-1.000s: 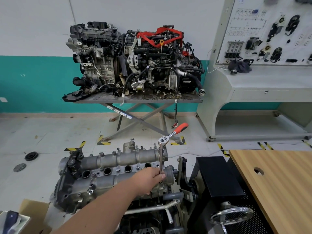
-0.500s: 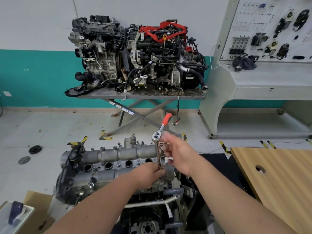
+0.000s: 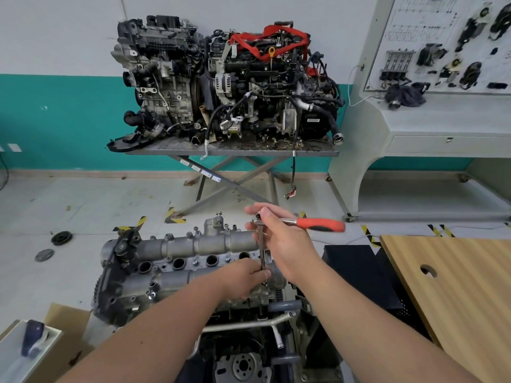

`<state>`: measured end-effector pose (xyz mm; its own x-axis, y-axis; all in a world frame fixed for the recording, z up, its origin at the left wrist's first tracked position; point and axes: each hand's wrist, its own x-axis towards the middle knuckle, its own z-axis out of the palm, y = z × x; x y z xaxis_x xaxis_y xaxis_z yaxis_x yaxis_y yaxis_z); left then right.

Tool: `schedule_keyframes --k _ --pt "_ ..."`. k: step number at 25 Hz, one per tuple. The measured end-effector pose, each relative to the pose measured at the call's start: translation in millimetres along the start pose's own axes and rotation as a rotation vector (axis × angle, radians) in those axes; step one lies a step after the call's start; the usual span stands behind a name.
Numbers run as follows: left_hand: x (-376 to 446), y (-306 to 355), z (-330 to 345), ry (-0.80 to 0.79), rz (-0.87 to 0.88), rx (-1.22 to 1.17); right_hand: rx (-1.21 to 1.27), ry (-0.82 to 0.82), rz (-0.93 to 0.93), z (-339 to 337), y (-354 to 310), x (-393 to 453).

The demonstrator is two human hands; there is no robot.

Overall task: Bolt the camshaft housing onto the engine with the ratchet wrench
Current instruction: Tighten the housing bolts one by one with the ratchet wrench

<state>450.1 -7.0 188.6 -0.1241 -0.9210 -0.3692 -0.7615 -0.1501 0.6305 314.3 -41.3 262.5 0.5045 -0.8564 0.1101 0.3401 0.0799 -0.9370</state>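
Observation:
The grey camshaft housing [image 3: 193, 250] lies on top of the engine [image 3: 154, 288] low in the middle of the head view. Several bolts stand along its edges. A ratchet wrench [image 3: 320, 224] with a red and black handle stands on a long extension bar [image 3: 262, 252] at the housing's right end, its handle pointing right. My left hand [image 3: 243, 277] pinches the lower end of the extension bar, near the bolt. My right hand [image 3: 279, 239] holds the ratchet's head, fingers curled over it.
A wooden table [image 3: 456, 286] with a round hole stands at the right. A black stand box [image 3: 356, 272] sits beside the engine. Two other engines [image 3: 221, 87] rest on a metal table behind. A cardboard box [image 3: 63, 344] is at lower left. Two black discs [image 3: 61, 238] lie on the floor.
My right hand came in and took hold of the ratchet's head. The red handle swung clockwise, from pointing up and away to pointing right. My left hand stayed on the extension bar.

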Motion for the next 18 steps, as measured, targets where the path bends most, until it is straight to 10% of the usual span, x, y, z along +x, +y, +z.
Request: schedule_keyframes --k 5,12,14,18 --pt "-6.3 3.5 0.3 0.028 0.133 0.029 -1.218 0.009 -0.939 -10.6 4.2 2.6" --pt "-3.7 9.3 5.3 0.125 0.095 0.104 -2.014 -0.25 -0.497 17.3 -48.1 10.2" --pt "-3.7 7.1 6.1 0.148 0.108 0.14 -1.831 -0.26 -0.098 26.9 -58.4 22.7" --pt "-3.5 4.7 3.9 0.086 0.088 0.151 -0.324 0.016 0.477 26.9 -56.3 16.9"
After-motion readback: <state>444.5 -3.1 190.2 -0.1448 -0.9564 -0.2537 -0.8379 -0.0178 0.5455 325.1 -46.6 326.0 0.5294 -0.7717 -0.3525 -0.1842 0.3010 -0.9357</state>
